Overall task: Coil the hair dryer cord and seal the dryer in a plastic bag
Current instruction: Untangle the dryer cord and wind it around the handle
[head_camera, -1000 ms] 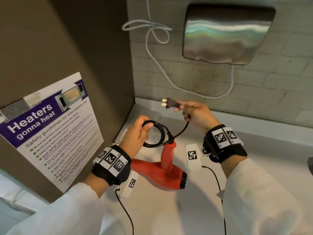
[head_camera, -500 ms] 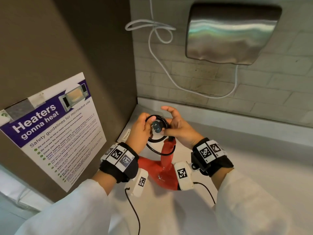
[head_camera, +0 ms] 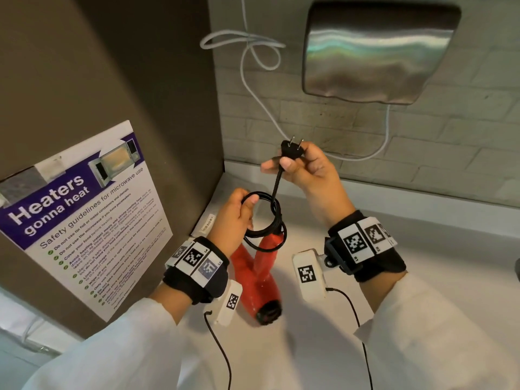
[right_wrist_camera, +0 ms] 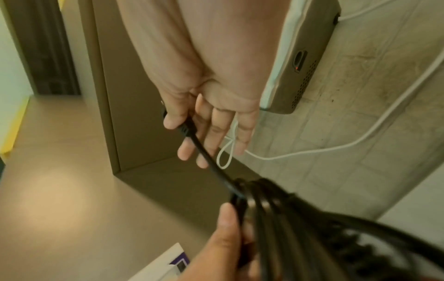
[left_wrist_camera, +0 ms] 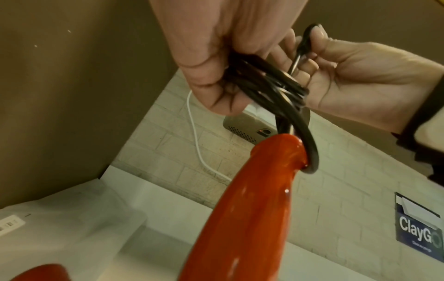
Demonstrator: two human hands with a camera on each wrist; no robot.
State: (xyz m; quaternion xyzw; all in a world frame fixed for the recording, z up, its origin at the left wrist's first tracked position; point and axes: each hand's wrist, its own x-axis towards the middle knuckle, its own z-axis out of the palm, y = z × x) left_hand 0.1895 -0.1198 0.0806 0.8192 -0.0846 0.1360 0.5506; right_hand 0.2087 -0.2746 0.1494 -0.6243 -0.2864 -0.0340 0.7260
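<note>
A red hair dryer (head_camera: pixel 260 280) hangs by its handle (left_wrist_camera: pixel 247 199) just above the white counter. Its black cord is wound into a coil (head_camera: pixel 266 220) of several loops at the handle's end. My left hand (head_camera: pixel 233 218) grips the left side of that coil (left_wrist_camera: pixel 259 79), thumb over the top. My right hand (head_camera: pixel 304 170) is raised above and to the right, pinching the black plug (head_camera: pixel 292 149) with its two prongs pointing up. A short length of cord (right_wrist_camera: pixel 204 152) runs taut from the plug down through the coil. No plastic bag is in view.
A brown cabinet wall with a microwave safety poster (head_camera: pixel 84 220) stands close on the left. A steel hand dryer (head_camera: pixel 377 52) and its white cable (head_camera: pixel 253 80) hang on the brick wall behind. A flat white paper (head_camera: pixel 208 220) lies in the counter's corner.
My right hand has carried the plug through the coil and pulled it up and to the right, drawing the cord end tight. My left hand kept hold of the coil.
</note>
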